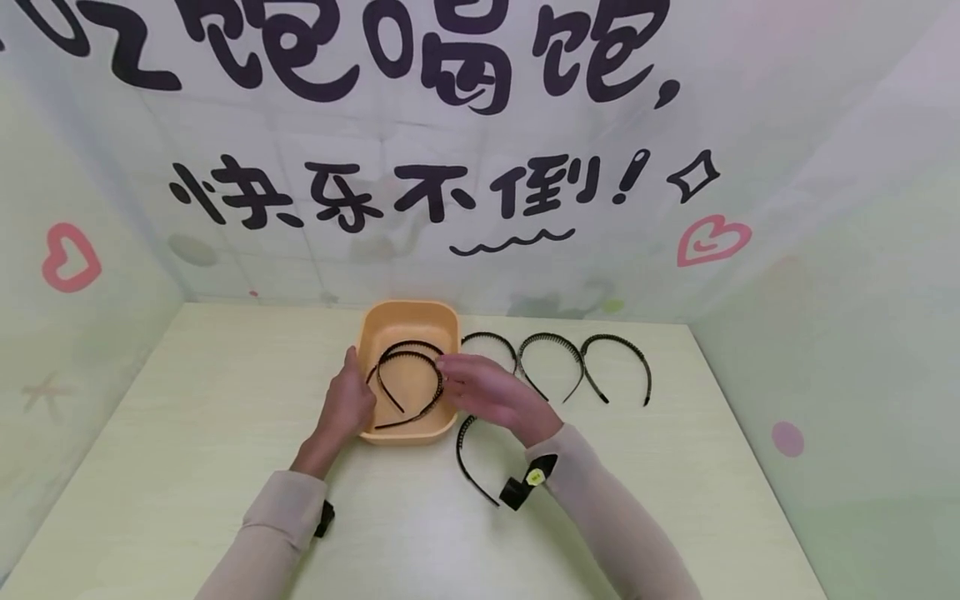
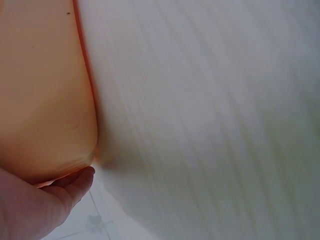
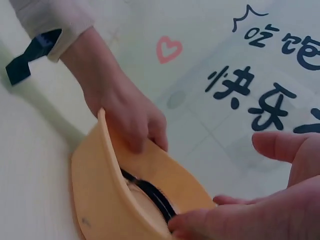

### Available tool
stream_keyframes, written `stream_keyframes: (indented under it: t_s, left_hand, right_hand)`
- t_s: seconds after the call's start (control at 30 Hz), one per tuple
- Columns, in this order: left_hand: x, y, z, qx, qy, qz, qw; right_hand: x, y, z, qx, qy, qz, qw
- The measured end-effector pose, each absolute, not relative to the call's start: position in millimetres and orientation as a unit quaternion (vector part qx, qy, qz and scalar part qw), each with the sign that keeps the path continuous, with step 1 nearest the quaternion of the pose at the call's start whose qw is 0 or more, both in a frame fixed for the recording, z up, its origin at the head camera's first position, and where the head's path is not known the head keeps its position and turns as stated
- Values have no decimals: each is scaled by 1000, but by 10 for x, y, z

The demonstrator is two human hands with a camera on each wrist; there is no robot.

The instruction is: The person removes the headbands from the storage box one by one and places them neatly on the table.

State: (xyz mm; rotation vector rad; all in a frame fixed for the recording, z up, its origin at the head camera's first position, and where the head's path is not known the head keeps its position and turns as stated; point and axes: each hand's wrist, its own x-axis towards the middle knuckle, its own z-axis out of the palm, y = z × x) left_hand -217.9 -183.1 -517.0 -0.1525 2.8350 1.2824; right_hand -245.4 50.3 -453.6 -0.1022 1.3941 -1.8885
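My left hand [image 1: 347, 402] grips the left rim of an orange plastic basin [image 1: 408, 315], thumb over the inside wall in the right wrist view. From the left wrist, the basin's outer wall [image 2: 45, 95] shows above the curled fingers [image 2: 75, 187]. Two black toothed headbands [image 1: 411, 354] overlap inside the basin. At the right rim is my right hand [image 1: 491, 393], its fingers reaching over the edge beside a black headband [image 3: 156, 196] and its thumb held well apart from them.
Three more black headbands, the left one [image 1: 489, 336], middle one [image 1: 551, 337] and right one [image 1: 617, 338], lie in a row right of the basin. Another headband [image 1: 467, 467] lies nearer, partly under my right forearm. A printed wall [image 1: 420, 267] stands behind the table [image 1: 187, 433].
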Motion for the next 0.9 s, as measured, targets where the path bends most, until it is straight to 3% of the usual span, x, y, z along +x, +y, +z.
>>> stream_keyframes:
  t_s: [0.17,0.27,0.5,0.9]
  left_hand:
    - [-2169,-1821,-5189,-44,910,413,13]
    - [-2172,-1820,-5190,-41,910,412,3]
    - [-2182,-1825,-5198,-43,915,401,0]
    - [-2198,-1832,-5199,-41,918,395,-8]
  right_hand:
    - [-2434,269,-4610,39,542,-746,385]
    - [-2431,147,-4650,66,545,-757,355]
    - [-2477,-25,-4699,59,637,-719,273]
    - [-2517,-150,-4704,68,690,-687,218]
